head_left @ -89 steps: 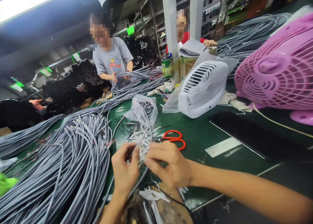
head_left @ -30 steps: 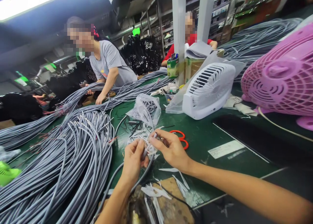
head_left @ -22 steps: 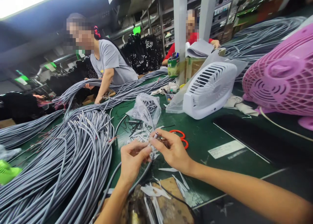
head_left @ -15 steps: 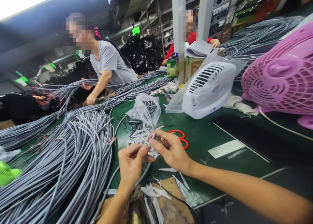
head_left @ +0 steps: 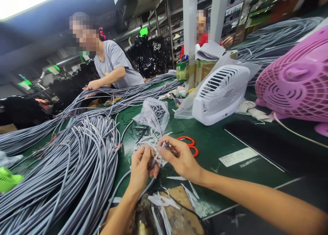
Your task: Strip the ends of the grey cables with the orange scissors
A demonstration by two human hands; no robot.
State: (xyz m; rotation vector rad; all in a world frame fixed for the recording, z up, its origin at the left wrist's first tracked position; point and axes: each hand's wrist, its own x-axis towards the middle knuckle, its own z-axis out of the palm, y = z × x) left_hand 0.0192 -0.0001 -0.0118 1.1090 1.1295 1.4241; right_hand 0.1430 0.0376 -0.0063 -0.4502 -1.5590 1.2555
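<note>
My left hand point(head_left: 140, 165) is closed, its fingertips pinching a grey cable point(head_left: 150, 184) that comes up from below. Just to its right, my right hand point(head_left: 180, 156) is closed around the upper part of the same cable, which continues beyond the fingers toward a clear plastic bag point(head_left: 153, 114) of short dark pieces. Fingers hide the exact spot being handled. Beneath and behind both hands lie white strips point(head_left: 146, 141) and black offcuts point(head_left: 142, 132). Orange-handled scissors point(head_left: 192, 148) lie close to my right hand.
A large heap of grey cables point(head_left: 77, 160) fills the left. To the right stand a white fan point(head_left: 221, 95) and a pink fan point(head_left: 289, 78). Below my hands is a brown board point(head_left: 183, 207) with white scraps. Across the table, a co-worker in grey point(head_left: 115, 62) handles cables.
My left hand has shifted slightly right, its fingers now lower along the cable by my right hand. The co-worker in grey has raised a hand onto the cable bundle.
</note>
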